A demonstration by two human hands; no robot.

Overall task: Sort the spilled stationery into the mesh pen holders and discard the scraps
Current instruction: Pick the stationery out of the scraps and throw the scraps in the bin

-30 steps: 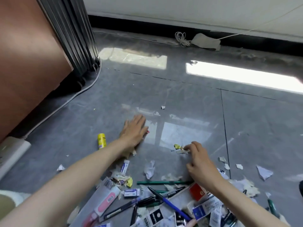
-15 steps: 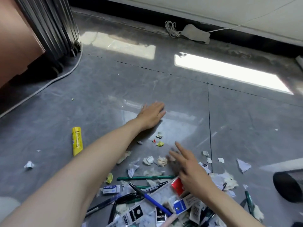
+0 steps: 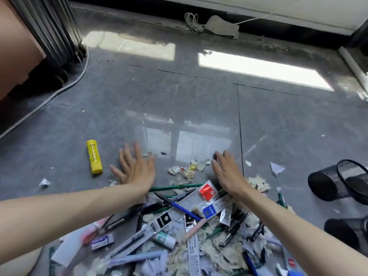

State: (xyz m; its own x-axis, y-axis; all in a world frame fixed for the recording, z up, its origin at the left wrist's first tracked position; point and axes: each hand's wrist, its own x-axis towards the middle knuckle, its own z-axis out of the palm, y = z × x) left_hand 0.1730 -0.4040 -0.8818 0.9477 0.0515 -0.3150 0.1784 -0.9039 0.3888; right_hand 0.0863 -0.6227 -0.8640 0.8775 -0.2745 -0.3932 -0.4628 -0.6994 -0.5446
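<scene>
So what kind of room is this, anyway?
Likely an indoor room in a home or office: glossy grey floor tiles, a dark skirting board with a coiled cord beside it.

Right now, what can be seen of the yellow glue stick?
The yellow glue stick is a stubby, plastic-looking cylinder with small dark print along its side. It lies flat on the grey floor, pointing away from the camera, left of the left hand, which does not touch it.

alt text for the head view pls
A person's left hand and right hand spread flat on a grey floor either side of paper scraps, beyond a pile of pens. A yellow glue stick lies left, a tipped mesh holder right.
</scene>
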